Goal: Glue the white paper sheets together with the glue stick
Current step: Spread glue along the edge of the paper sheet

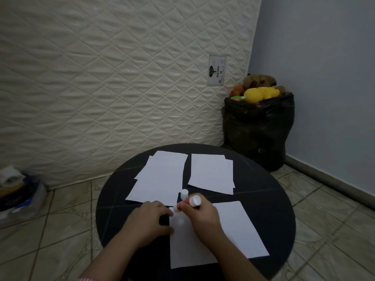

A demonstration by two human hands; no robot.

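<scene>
On the round black table (113, 216) lie white paper sheets: a stack at the far left (160, 179), a stack at the far right (212, 173), and one near sheet (233, 236) in front of me. My right hand (203, 218) grips a red and white glue stick (189, 202), tilted, its lower end on the near sheet's top left corner. My left hand (150, 218) rests fingers-down at that sheet's left edge, touching it. The white cap (184, 193) stands on the table just behind the glue stick.
A quilted mattress (121, 78) leans upright behind the table. A black bag full of soft toys (257, 130) stands in the right corner. Clutter in a plastic container (18, 191) lies on the tiled floor at left.
</scene>
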